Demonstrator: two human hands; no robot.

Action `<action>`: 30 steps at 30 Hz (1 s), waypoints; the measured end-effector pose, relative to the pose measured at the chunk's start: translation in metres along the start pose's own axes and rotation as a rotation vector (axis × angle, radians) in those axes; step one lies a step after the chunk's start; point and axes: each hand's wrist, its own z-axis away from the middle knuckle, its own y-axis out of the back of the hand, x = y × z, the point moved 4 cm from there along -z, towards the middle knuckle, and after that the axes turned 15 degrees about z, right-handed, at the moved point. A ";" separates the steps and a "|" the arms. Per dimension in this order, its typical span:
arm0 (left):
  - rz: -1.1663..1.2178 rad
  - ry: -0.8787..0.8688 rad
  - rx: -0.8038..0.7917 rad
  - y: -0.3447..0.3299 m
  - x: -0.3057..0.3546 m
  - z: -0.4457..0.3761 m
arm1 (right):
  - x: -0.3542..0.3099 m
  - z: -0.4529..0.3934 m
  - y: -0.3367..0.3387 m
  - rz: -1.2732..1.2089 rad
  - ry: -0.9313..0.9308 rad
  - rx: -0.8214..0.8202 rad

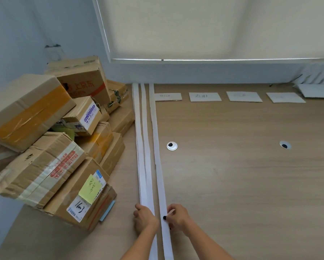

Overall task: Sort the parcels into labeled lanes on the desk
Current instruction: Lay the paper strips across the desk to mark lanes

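Both hands pinched white paper strips: the left hand (145, 218) gripped the bundle (143, 147), the right hand (177, 217) one strip (158, 156). Lanes were being laid; next, spacing strips rightward toward the label cards (204, 96) beyond. Parcels (44, 139) waited left, unsorted.

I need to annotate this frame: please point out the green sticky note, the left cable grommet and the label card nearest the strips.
green sticky note (89, 189), head view, its middle
left cable grommet (171, 146), head view, its cap
nearest label card (168, 96), head view, its middle
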 end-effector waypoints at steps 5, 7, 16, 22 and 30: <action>0.118 0.044 0.006 0.006 -0.003 -0.007 | -0.002 -0.004 -0.004 0.066 0.010 0.001; 0.180 0.067 -0.010 0.012 -0.005 -0.011 | -0.006 -0.004 -0.007 0.085 0.028 -0.002; 0.536 0.109 0.024 0.035 -0.007 -0.018 | -0.010 -0.009 -0.028 0.023 -0.030 -0.015; 0.623 -0.051 0.130 0.045 0.000 0.002 | -0.005 -0.006 -0.035 0.089 -0.051 -0.035; 0.608 -0.215 0.155 0.052 0.012 0.025 | -0.040 0.018 -0.008 -0.141 0.095 -0.076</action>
